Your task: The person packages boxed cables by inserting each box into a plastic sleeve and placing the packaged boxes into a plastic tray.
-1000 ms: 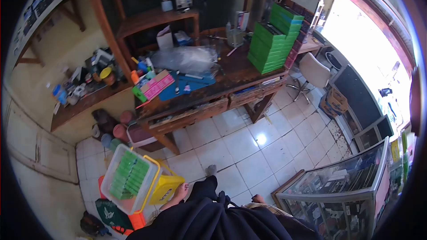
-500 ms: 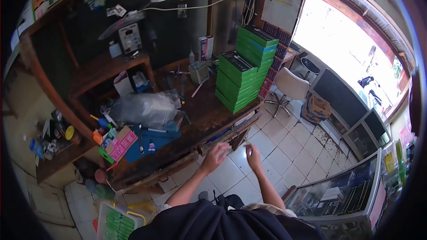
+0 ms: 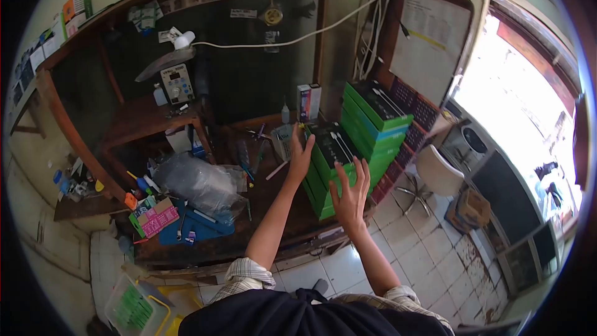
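Observation:
Two stacks of flat green boxes with black tops stand side by side on the wooden workbench (image 3: 273, 236). The nearer, lower green stack (image 3: 318, 180) lies between my two hands; the taller green stack (image 3: 373, 127) rises behind it to the right. My left hand (image 3: 301, 157) is at the lower stack's left side, fingers stretched upward. In front of the same stack, my right hand (image 3: 351, 196) has its fingers spread and covers part of the front. Whether either hand touches the boxes, I cannot tell. Both hands are open.
A clear plastic bag (image 3: 199, 177) lies on the bench by a blue mat (image 3: 205, 227) with small tools. Behind stand a power supply (image 3: 178, 84) and a white dropper bottle (image 3: 285, 112). At right are a chair (image 3: 438, 168) and a cardboard box (image 3: 469, 208); a plastic bin (image 3: 134, 311) stands lower left.
Both hands have risen from in front of the bench edge up to the lower green stack, and their fingers have spread. The view has shifted, bringing the bench closer.

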`<control>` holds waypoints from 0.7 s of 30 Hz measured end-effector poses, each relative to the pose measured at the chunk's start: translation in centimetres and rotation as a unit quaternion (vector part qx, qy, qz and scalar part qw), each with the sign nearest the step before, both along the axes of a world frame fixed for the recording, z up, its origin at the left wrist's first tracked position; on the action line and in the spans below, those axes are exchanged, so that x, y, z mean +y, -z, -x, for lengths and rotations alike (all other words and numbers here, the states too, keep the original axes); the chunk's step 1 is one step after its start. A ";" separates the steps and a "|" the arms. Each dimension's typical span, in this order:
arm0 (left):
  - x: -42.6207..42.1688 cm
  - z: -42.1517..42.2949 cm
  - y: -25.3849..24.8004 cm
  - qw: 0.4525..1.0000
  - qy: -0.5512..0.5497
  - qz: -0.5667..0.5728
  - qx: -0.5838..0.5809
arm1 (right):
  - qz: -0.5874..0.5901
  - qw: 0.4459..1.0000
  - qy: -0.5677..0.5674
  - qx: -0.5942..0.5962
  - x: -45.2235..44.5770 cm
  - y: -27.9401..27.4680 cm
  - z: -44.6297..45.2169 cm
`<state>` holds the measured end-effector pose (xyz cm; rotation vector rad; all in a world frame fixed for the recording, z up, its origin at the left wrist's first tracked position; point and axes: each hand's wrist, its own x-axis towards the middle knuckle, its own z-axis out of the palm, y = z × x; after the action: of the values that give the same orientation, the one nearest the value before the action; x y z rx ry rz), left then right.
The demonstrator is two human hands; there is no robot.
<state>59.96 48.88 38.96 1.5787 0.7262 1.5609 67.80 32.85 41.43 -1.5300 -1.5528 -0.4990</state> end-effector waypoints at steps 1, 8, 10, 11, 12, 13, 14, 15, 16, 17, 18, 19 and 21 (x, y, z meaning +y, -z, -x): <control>1.1 -0.3 -0.3 0.998 0.008 0.052 0.020 | 0.010 1.000 0.012 -0.013 0.4 0.2 -0.2; 0.9 0.1 -1.8 0.994 0.064 0.046 -0.074 | 0.006 0.998 -0.058 0.016 1.5 1.5 -1.2; 0.1 0.6 -3.2 0.993 0.046 0.033 -0.101 | -0.023 0.997 -0.069 0.017 1.6 1.7 -1.2; -0.6 1.1 -3.9 0.991 0.034 0.016 -0.128 | -0.056 0.996 -0.074 0.015 1.7 1.7 -1.2; -1.3 1.7 -4.5 0.991 0.027 0.017 -0.129 | -0.079 0.995 -0.063 0.003 1.9 1.7 -1.2; -2.2 2.4 -4.9 0.992 0.028 -0.013 -0.122 | -0.076 0.995 -0.069 0.003 1.8 1.6 -1.1; -2.8 3.1 -5.2 0.992 0.028 -0.044 -0.115 | -0.096 0.994 -0.062 0.002 1.7 1.3 -0.9; -3.5 4.1 -5.2 0.992 0.020 -0.043 -0.115 | -0.116 0.992 -0.056 0.003 1.6 1.0 -0.5; -4.5 5.3 -4.9 0.991 0.025 -0.039 -0.126 | -0.141 0.988 -0.063 0.012 1.4 0.6 0.1; -5.5 6.8 -4.6 0.990 0.029 -0.036 -0.136 | -0.139 0.988 -0.073 0.015 1.0 0.4 0.9; -6.8 8.5 -4.2 0.990 0.018 -0.033 -0.134 | -0.122 0.985 -0.113 0.044 0.4 0.4 1.9; -8.1 10.4 -3.8 0.989 0.014 0.001 -0.145 | -0.107 0.980 -0.153 0.069 0.2 0.3 3.0; -10.4 14.2 -2.1 0.986 0.001 0.037 -0.161 | -0.099 0.976 -0.187 0.057 0.1 1.5 5.7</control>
<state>45.81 38.52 41.06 1.2323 0.5934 1.7150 62.15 32.96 39.88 -1.0642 -1.6025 -0.3310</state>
